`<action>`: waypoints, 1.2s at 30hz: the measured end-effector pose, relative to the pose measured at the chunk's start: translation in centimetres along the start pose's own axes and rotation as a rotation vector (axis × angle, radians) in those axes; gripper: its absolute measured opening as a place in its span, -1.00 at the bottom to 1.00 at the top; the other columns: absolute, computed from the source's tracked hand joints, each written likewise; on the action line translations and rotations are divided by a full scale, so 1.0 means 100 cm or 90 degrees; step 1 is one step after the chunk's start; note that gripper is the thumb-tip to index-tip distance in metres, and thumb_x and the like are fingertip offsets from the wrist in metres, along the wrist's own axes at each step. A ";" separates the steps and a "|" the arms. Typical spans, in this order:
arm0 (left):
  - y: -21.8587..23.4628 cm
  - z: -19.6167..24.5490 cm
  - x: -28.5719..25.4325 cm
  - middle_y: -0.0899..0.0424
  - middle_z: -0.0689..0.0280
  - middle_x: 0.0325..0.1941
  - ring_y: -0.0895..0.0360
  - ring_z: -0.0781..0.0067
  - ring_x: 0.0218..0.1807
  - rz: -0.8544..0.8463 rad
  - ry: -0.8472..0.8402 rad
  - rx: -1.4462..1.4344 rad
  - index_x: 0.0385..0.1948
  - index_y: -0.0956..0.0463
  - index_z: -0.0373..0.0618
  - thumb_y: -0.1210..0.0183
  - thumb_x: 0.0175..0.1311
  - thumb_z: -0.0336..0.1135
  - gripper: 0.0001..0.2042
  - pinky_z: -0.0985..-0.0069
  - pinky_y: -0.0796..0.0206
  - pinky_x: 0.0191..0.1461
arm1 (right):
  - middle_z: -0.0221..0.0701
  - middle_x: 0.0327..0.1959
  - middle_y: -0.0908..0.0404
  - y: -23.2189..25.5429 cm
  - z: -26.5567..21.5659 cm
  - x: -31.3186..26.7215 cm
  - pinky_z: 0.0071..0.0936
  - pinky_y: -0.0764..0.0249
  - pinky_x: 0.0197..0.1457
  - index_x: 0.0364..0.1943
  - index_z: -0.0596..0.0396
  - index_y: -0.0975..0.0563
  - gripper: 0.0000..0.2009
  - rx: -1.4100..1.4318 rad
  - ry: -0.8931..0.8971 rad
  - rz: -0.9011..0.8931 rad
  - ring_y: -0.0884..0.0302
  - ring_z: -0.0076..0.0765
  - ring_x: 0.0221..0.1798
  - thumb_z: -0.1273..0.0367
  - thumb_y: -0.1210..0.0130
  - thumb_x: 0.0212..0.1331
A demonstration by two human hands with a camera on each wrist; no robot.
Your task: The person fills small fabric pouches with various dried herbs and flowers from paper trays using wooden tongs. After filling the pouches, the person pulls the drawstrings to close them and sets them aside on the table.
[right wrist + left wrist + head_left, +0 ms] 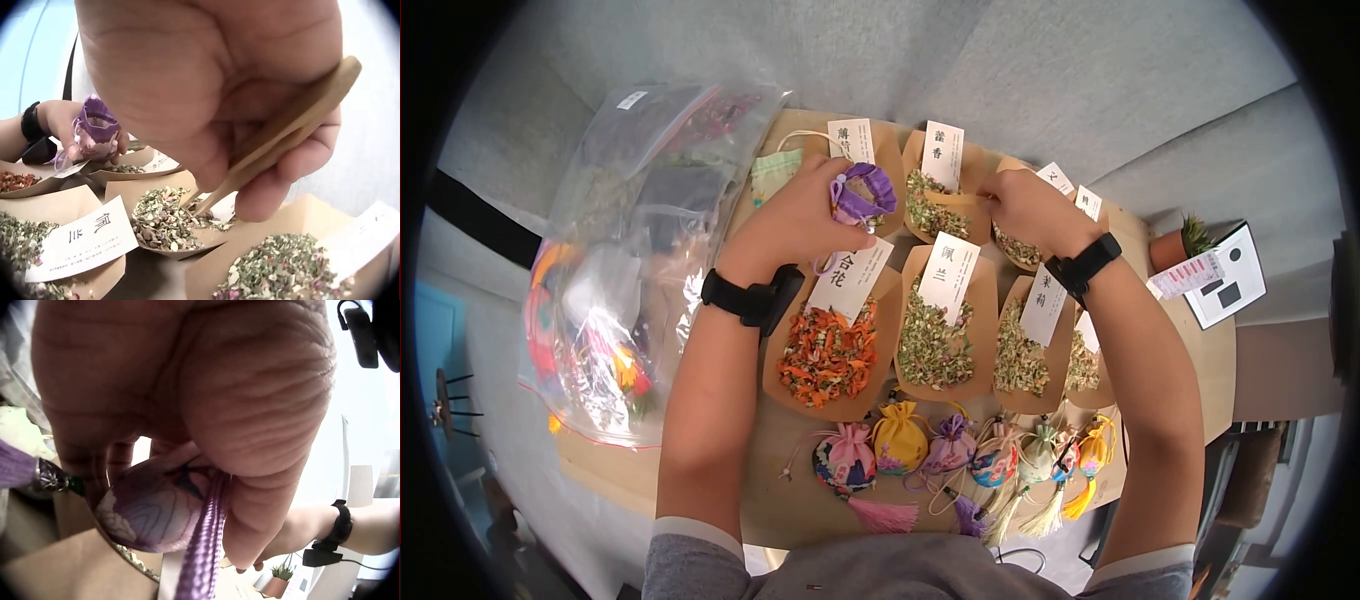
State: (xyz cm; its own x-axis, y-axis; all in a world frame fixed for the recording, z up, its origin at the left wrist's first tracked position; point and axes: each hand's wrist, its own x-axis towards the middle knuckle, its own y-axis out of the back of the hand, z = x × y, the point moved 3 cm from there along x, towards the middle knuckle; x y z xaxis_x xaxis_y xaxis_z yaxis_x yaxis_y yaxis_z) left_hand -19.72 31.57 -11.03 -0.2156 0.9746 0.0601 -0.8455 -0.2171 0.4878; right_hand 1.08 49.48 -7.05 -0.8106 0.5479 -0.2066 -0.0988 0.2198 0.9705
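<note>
The left hand (800, 215) holds a small purple pouch (866, 195) with its mouth spread wide; in the left wrist view the fingers curl round the printed pouch (159, 506), a braided purple cord (203, 550) beside the thumb and a purple tassel (15, 465) at the left. Wooden tweezers (287, 131) are pinched in the right hand (219, 81), their tips in the dried herbs (164, 219) of a brown paper tray (115, 190). That tray stands at the back, by a white label card (943, 157).
Several paper trays (775, 380) of dried herbs and orange petals (828, 355) stand in two rows. Along the near edge lie several filled pouches (900, 440) with tassels. Plastic bags (625, 260) lie at the left; a potted plant (1180, 245) and a white card (1228, 277) are at the right.
</note>
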 end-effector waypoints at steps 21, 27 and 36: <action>0.000 0.000 0.000 -0.45 0.19 0.07 -0.51 0.29 0.12 -0.010 -0.001 -0.001 0.16 -0.46 -0.24 -0.52 -0.10 -0.28 -0.32 0.41 -0.37 0.24 | -0.11 -0.40 -0.67 -0.011 -0.019 -0.020 -0.09 -0.55 -0.15 -0.30 0.20 -0.62 -0.87 -0.132 0.111 0.116 -0.65 0.07 -0.27 0.45 -0.13 0.12; 0.000 0.002 0.000 -0.41 0.08 0.07 -0.55 0.15 0.05 -0.002 -0.001 0.002 0.15 -0.46 -0.31 -0.48 -0.14 -0.25 -0.29 0.35 -0.42 0.16 | -0.04 -0.37 -0.66 0.008 -0.011 -0.030 -0.08 -0.53 -0.16 -0.22 0.21 -0.65 -0.83 -0.064 0.106 0.167 -0.63 0.13 -0.25 0.50 -0.14 0.09; -0.002 -0.004 0.001 -0.44 0.19 0.09 -0.51 0.28 0.15 0.006 -0.016 0.005 0.18 -0.45 -0.22 -0.53 -0.13 -0.30 -0.29 0.40 -0.36 0.26 | -0.01 -0.37 -0.65 0.050 -0.078 -0.045 -0.05 -0.54 -0.15 -0.28 0.22 -0.66 -0.86 0.010 0.197 0.190 -0.63 0.14 -0.27 0.44 -0.17 0.14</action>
State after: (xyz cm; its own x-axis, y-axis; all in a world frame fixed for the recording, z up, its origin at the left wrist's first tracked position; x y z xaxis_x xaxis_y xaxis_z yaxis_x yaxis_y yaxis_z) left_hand -19.79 31.73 -11.42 -0.2107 0.9737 0.0870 -0.8400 -0.2258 0.4934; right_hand -0.27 41.87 -0.30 -0.9373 0.3223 0.1322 0.1732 0.1019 0.9796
